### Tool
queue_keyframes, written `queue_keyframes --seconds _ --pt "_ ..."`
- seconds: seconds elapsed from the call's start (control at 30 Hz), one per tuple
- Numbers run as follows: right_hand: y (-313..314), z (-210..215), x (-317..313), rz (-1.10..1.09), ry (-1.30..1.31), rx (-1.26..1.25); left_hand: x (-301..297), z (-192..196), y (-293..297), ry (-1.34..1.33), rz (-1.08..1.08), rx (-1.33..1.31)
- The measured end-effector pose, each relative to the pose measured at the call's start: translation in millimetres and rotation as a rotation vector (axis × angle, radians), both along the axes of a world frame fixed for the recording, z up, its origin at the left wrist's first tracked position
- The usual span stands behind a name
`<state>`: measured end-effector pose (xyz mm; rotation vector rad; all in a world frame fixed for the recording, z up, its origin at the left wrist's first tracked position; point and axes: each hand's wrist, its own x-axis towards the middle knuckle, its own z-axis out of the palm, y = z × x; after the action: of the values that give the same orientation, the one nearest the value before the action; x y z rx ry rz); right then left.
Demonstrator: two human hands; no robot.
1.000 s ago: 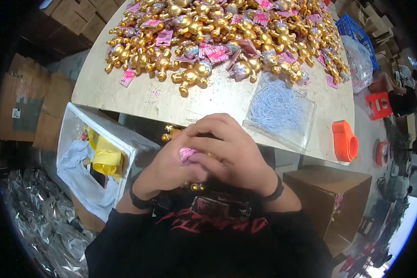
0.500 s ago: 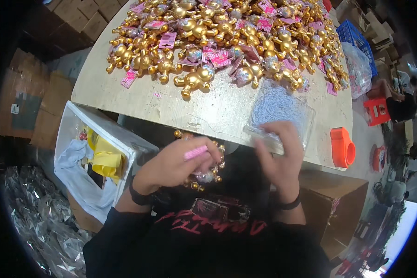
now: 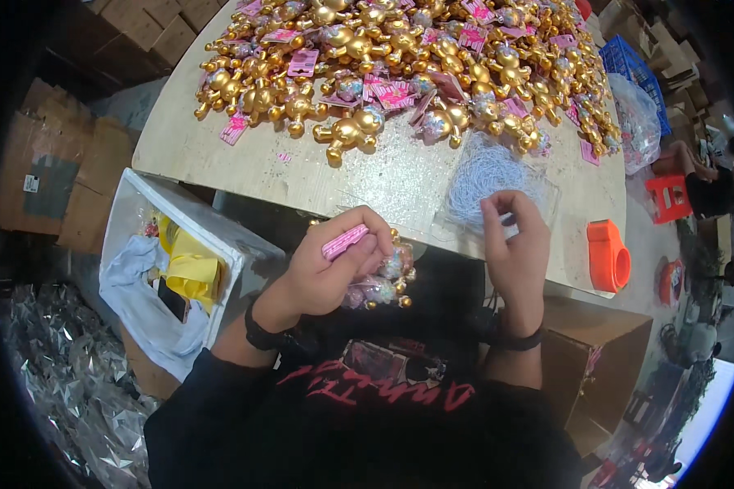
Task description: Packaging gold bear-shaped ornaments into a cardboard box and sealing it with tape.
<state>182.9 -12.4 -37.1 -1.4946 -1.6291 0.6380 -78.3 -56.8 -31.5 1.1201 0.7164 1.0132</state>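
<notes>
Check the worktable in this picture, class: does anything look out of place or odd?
Yes: a small pink scrap lies alone on the tabletop, in front of the piled golden figures. It looks odd because it is much smaller than the pink tags; its origin is unclear.

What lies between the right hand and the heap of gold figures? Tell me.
The head view shows the clear tray of pale blue strings between the right hand and the heap of gold figures.

Pink-and-white stripes pattern the card [image 3: 345, 242]; figures [image 3: 403, 42] are gold at twelve o'clock, strings [image 3: 485, 183] pale blue at two, a stool [image 3: 669, 199] red at three.
</notes>
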Motion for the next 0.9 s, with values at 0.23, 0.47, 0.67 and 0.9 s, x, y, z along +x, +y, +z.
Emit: queue_keyframes --seconds 0.23,0.47,0.67,0.9 --pt "-12 -27 0 -0.008 -0.387 0.153 0 -3 -1 0.064 -0.004 -0.030" --pt "-8 -13 -5 0.070 0.014 0.186 12 12 2 0.271 0.100 0.006" --pt "-33 33 -21 0.478 0.146 -0.066 22 22 6 0.399 0.048 0.039" --pt "-35 24 -25 0.518 0.063 0.013 25 22 6 0.468 0.030 0.099"
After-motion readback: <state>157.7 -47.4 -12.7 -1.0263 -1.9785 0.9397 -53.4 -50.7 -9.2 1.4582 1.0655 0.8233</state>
